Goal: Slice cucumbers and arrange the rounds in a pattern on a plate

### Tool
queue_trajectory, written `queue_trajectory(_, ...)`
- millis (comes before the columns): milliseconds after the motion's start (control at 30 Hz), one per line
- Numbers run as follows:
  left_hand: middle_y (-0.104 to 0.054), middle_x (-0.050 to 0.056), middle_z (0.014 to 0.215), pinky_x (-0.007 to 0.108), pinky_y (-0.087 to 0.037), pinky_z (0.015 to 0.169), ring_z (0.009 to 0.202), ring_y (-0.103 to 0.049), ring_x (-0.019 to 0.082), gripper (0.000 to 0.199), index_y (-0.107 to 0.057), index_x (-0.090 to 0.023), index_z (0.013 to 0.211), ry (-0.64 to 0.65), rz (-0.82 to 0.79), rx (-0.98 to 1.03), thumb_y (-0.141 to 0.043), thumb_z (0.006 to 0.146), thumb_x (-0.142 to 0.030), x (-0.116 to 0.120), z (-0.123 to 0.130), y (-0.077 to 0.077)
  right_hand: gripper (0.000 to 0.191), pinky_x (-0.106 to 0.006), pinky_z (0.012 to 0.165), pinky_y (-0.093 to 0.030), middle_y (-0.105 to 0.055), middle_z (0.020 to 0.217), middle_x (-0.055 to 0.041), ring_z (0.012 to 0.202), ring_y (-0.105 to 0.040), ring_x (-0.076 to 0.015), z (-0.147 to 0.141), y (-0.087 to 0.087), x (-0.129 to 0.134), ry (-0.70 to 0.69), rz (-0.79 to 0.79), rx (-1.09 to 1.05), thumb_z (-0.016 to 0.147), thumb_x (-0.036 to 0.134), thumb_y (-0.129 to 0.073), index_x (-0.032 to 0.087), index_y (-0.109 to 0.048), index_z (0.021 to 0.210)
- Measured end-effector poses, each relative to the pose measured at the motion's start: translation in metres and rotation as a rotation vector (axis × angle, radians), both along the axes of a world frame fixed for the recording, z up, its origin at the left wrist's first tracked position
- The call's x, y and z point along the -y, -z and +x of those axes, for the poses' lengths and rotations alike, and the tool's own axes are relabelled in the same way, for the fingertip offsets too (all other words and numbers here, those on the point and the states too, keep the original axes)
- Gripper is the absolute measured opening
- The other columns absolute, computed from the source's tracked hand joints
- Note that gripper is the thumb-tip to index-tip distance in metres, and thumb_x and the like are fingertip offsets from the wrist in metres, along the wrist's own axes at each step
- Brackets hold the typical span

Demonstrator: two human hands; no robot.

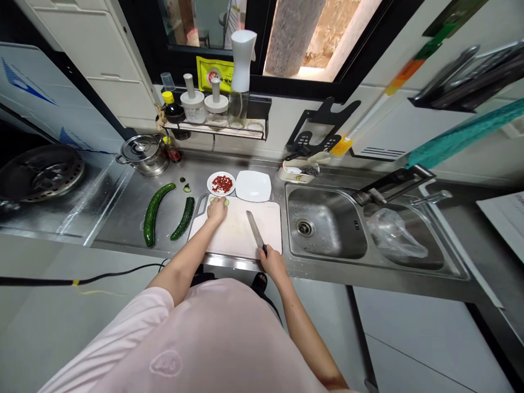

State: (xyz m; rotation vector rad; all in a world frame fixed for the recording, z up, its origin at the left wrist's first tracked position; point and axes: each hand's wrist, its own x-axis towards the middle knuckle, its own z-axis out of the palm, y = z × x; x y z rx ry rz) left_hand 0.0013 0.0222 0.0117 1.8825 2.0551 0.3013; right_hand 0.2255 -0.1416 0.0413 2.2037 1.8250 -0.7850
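My right hand point(273, 263) is closed round the black handle of a knife point(255, 229), whose blade lies over the right part of the white cutting board point(239, 232). At the board's upper left, my left hand point(216, 210) touches pale green cucumber slices point(225, 202); its fingers are bent, and whether they grip a slice is too small to tell. A shorter cucumber piece point(182, 219) and a long curved cucumber point(154, 214) lie left of the board. Behind it stand a bowl of chopped red pieces point(221, 184) and a white square plate point(253, 185).
A double sink point(327, 248) with a faucet point(395, 185) is on the right, a plastic bag point(395, 232) in its far basin. A lidded pot point(144, 155) and a wok point(39, 172) stand left. A wall shelf point(213, 130) holds jars and bottles.
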Motion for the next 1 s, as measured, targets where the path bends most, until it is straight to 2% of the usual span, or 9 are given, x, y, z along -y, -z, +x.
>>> queue_trajectory(300,-0.053,0.012,0.117,0.034,-0.039,0.084,0.105,-0.050,0.026,0.035,-0.055,-0.023,0.119,0.048,0.018,-0.055,-0.046,0.086,-0.022,-0.008,-0.001,0.005,0.040,-0.026,0.071,-0.037,-0.067,0.096,-0.0098,0.091,-0.062,-0.0208,0.003,0.004,0.000,0.001,0.026,-0.012,0.096,0.046,-0.029,0.019,-0.056,0.105)
queue_trajectory(567,-0.056,0.010,0.112,0.031,-0.040,0.079,0.103,-0.051,0.024,0.028,-0.055,-0.024,0.111,0.007,0.018,-0.008,-0.050,0.083,-0.022,-0.009,-0.002,0.001,0.039,-0.026,0.072,-0.038,-0.066,0.097,-0.0101,0.092,-0.062,-0.0211,0.001,-0.002,-0.001,0.010,0.002,-0.017,0.096,0.045,-0.029,0.019,-0.056,0.107)
queue_trajectory(800,-0.065,0.001,0.088,0.027,-0.040,0.071,0.084,-0.058,0.018,0.020,-0.058,-0.026,0.099,-0.143,-0.034,0.239,-0.054,0.080,-0.025,-0.004,-0.004,0.009,0.038,-0.026,0.072,-0.037,-0.066,0.098,-0.0105,0.092,-0.062,-0.0208,0.002,0.000,-0.002,0.022,-0.006,-0.023,0.096,0.046,-0.030,0.019,-0.056,0.107)
queue_trajectory(933,-0.064,-0.002,0.077,0.022,-0.040,0.067,0.072,-0.058,0.013,0.024,-0.059,-0.023,0.098,-0.201,-0.094,0.449,-0.061,0.074,-0.025,0.011,0.001,0.017,0.038,-0.026,0.071,-0.037,-0.067,0.097,-0.0101,0.092,-0.062,-0.0206,0.004,0.005,-0.002,0.015,0.015,-0.034,0.096,0.045,-0.030,0.019,-0.055,0.106)
queue_trajectory(1000,-0.064,-0.003,0.074,0.021,-0.040,0.065,0.069,-0.058,0.011,0.023,-0.060,-0.022,0.096,-0.182,-0.125,0.501,-0.062,0.073,-0.025,0.021,0.005,0.022,0.038,-0.026,0.071,-0.037,-0.067,0.095,-0.0097,0.091,-0.062,-0.0209,0.004,0.005,-0.002,0.010,0.026,-0.033,0.096,0.045,-0.030,0.019,-0.055,0.105)
